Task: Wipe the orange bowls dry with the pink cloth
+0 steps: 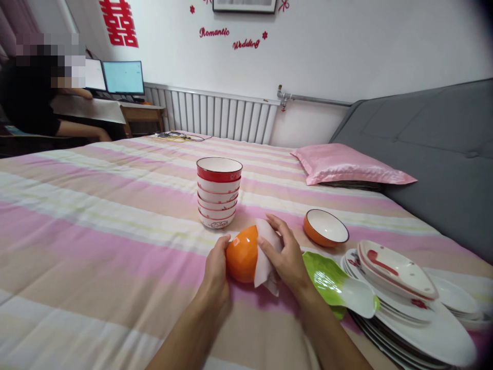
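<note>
An orange bowl (241, 255) is held between my two hands, low over the bed, its glossy outer side facing me. My left hand (218, 270) grips its left edge, thumb on top. On the right side a white cloth or tissue (267, 255) covers part of the bowl. My right hand (287, 252) presses that white piece against the bowl with its fingers curved around. Just beyond my hands stands a stack of several white bowls (217, 205) with a red-banded one on top. A second orange bowl (321, 239), white inside, sits upright to the right.
At right lie a green leaf-shaped dish (325, 277), stacked plates (442, 329) and square-looking dishes (396, 267). A pink pillow (346, 162) rests by the grey headboard (423, 128). Cables (181, 136) lie at the bed's far edge. A person (31, 103) sits at a desk on the left.
</note>
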